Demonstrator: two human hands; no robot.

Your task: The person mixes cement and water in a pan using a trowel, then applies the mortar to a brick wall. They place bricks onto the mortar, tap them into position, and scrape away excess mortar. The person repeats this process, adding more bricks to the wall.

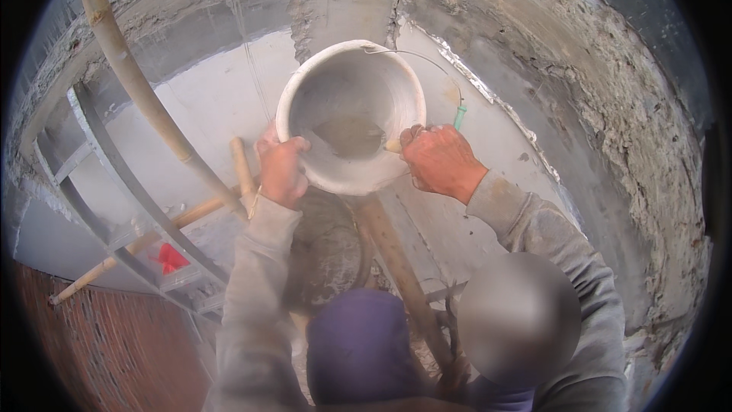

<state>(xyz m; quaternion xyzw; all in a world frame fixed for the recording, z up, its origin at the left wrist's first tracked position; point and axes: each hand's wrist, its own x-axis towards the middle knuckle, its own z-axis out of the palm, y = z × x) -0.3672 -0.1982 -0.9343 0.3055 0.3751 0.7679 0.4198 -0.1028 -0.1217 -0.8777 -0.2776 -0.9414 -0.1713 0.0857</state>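
A pale, mortar-smeared bucket (pixel 293 99) is in front of me, its mouth turned up toward me. Greyish wet material (pixel 351 136) lies in its bottom. My left hand (pixel 282 164) is closed on the bucket's left rim, thumb over the edge. At the right rim my right hand (pixel 444 159) is closed around a tool with a light wooden handle (pixel 393 146); only the handle's end shows, so its kind is hidden. The bucket's wire handle hangs to the right, with a green grip (pixel 460 117) just above my right hand.
On the left stand a metal ladder (pixel 114 164) and a bamboo pole (pixel 133 76), with another pole (pixel 191 214) crossing behind. Something red (pixel 171 258) shows by the ladder. A wooden pole (pixel 396 267) slants below the bucket. Rough plastered wall (pixel 610 107) curves around the right.
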